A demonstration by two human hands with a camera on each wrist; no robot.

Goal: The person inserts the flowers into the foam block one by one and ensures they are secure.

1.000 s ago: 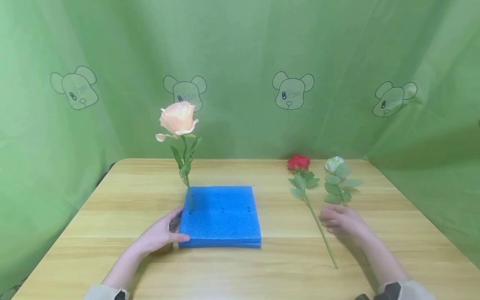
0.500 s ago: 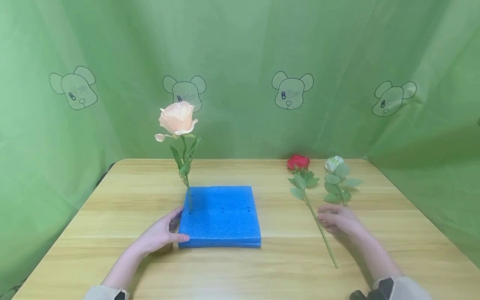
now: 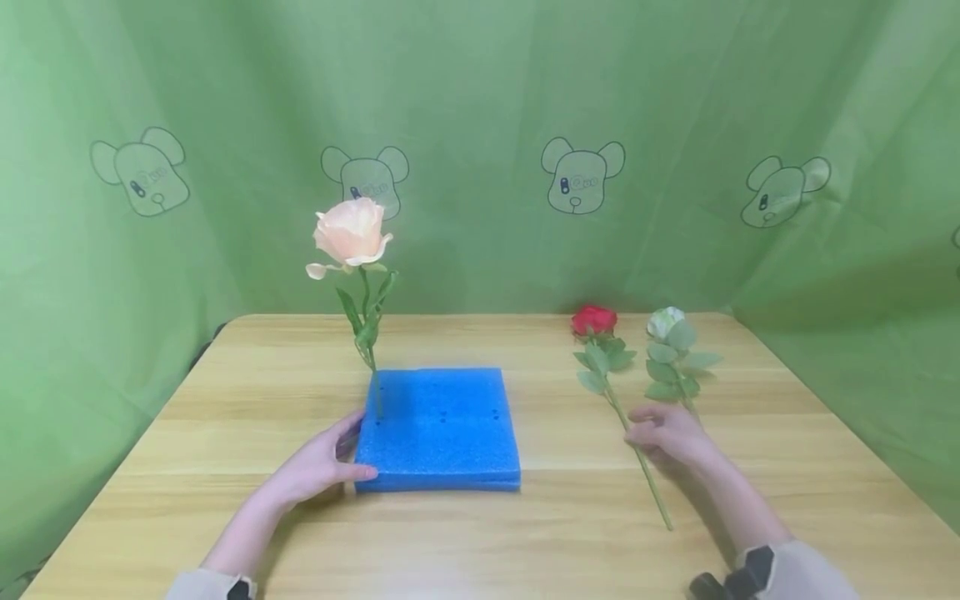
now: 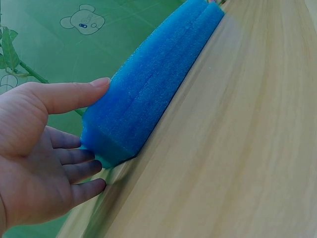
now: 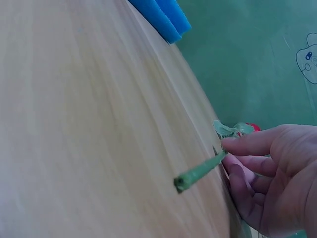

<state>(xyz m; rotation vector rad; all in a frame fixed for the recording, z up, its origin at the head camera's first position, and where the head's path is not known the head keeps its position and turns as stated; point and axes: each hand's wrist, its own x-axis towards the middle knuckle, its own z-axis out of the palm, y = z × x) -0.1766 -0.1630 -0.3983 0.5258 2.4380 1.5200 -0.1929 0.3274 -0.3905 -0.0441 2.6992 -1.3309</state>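
Green curtain with outlined bear heads; small lettering stands beside the dark eye on several, too faint to be read.

Blue block; pale-pink rose at its eleven o'clock, red rose at two; green curtain, dark-outlined animal heads.

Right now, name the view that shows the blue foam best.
The head view: the foam appears nearly whole, top and front. The left wrist view shows mainly its sides; the right wrist view, just one end at the frame's top.
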